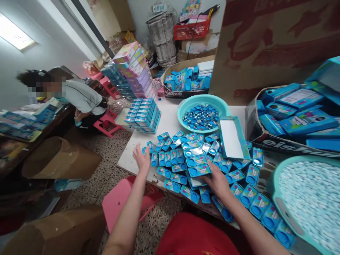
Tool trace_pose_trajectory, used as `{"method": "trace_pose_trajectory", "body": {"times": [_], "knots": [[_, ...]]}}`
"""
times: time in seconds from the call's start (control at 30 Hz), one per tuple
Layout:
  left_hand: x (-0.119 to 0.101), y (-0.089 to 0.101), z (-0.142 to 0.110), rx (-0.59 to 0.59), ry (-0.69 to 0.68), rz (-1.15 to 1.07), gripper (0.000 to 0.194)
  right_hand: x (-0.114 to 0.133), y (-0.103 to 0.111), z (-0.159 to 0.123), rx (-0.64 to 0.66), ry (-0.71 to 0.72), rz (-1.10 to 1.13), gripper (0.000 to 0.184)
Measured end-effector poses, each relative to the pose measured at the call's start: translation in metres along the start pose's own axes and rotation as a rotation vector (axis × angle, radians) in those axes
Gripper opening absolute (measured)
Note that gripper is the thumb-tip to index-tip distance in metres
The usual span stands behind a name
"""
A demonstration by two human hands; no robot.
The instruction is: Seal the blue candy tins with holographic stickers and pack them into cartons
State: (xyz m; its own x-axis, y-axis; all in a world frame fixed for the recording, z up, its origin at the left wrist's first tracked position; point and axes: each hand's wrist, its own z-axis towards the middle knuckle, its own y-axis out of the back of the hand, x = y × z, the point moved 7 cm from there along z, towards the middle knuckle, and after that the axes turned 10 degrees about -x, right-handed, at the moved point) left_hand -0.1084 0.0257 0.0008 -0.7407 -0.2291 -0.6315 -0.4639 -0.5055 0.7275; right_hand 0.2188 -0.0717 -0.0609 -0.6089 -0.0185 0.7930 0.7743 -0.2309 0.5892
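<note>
My left hand [141, 157] is over the table's left edge with fingers spread, beside small blue packs [154, 159] with round recesses. Nothing shows in its grasp. At the other side, my right hand [218, 180] curls around the near right side of a cardboard tray [196, 182] that holds a row of blue packs [196, 160]. Its fingertips are partly hidden there. Many similar packs [248, 195] lie loose around the tray. A second tray [232, 137], white inside, rests on packs behind my right hand.
A turquoise basin [225, 102] holds round blue and silver pieces. Another basin [277, 198] at right is full of pale blue pieces. Stacked packs [143, 115] stand at the table's far left. Cartons [261, 136] of flattened blue boxes border the table. A pink stool [117, 202] and a co-worker [82, 95] are at left.
</note>
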Motion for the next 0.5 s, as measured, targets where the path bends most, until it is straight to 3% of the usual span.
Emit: {"method": "trace_pose_trajectory", "body": {"times": [0.03,0.1,0.2,0.27,0.37,0.5], "knots": [[0.027,-0.007,0.013,0.067,0.169,-0.024,0.063,0.0,0.0,-0.001,-0.009,-0.004,-0.008,0.06],[0.06,-0.024,0.023,0.231,0.337,-0.079,0.063,-0.001,0.002,-0.002,-0.02,-0.019,-0.031,0.059],[0.079,-0.04,0.018,0.414,0.389,-0.149,0.051,-0.001,0.002,-0.002,-0.011,-0.038,-0.057,0.06],[0.082,-0.04,0.014,0.464,0.407,-0.157,0.045,0.001,0.002,-0.001,-0.005,-0.039,-0.063,0.06],[0.082,-0.02,0.021,0.419,0.405,-0.093,0.043,0.003,0.002,0.001,-0.005,-0.045,-0.06,0.061],[0.063,0.046,0.028,0.213,0.298,0.057,0.047,0.001,0.002,0.005,0.013,-0.073,-0.032,0.07]]}}
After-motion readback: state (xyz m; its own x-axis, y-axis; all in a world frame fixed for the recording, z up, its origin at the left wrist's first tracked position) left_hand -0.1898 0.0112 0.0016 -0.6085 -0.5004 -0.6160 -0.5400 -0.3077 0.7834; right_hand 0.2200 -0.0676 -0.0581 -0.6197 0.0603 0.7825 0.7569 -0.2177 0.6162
